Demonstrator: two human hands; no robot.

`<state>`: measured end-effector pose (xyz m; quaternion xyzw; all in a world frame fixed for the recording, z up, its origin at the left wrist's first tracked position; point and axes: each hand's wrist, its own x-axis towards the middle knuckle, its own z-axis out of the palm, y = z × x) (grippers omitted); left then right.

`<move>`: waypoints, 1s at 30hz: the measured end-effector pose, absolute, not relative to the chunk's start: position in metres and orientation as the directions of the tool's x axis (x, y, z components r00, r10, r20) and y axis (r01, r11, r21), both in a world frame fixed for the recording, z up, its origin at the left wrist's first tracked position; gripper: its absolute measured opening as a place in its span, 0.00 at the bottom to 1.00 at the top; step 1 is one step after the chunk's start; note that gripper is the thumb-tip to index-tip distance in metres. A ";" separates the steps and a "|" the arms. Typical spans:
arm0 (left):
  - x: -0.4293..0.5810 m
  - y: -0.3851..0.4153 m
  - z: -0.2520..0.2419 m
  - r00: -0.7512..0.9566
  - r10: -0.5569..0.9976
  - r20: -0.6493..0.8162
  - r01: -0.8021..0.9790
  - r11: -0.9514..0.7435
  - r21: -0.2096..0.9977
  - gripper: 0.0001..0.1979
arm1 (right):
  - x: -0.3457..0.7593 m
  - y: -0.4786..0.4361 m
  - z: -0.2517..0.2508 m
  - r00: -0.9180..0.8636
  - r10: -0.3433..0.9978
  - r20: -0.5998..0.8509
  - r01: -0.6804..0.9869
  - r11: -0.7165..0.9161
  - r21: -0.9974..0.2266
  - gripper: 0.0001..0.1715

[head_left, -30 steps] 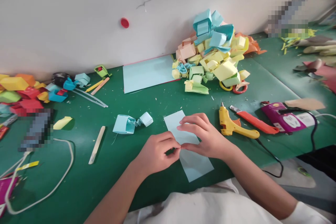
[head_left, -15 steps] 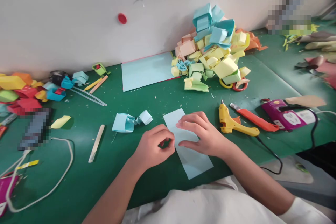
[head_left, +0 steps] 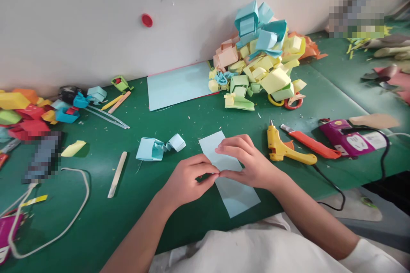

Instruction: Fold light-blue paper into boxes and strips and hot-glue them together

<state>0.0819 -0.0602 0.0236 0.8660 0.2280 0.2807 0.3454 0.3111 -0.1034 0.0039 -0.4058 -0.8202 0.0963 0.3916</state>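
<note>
A light blue paper strip (head_left: 235, 194) lies flat on the green table (head_left: 179, 128) in front of me. My left hand (head_left: 187, 179) pinches the strip's left edge between thumb and forefinger. My right hand (head_left: 248, 162) rests on the strip, its thumb pressed against the same spot and its other fingers curled over the paper. A folded light blue paper piece (head_left: 158, 147) lies just left of my hands.
A yellow glue gun (head_left: 285, 149), an orange utility knife (head_left: 309, 145) and a purple device (head_left: 350, 140) lie to the right. A heap of folded coloured papers (head_left: 259, 66) and a blue sheet (head_left: 179, 85) stand by the wall. A wooden stick (head_left: 118, 174), white cable (head_left: 64, 222) and more folded papers (head_left: 28, 111) lie left.
My left hand drew back from the strip's edge half a second ago and has now returned to pinch it against my right thumb. The view has shifted slightly.
</note>
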 end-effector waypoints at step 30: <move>0.080 -0.059 0.028 0.704 0.620 0.346 0.255 -0.676 0.691 0.10 | 0.308 -0.102 -0.001 -0.410 0.762 0.501 0.572 0.643 -0.509 0.37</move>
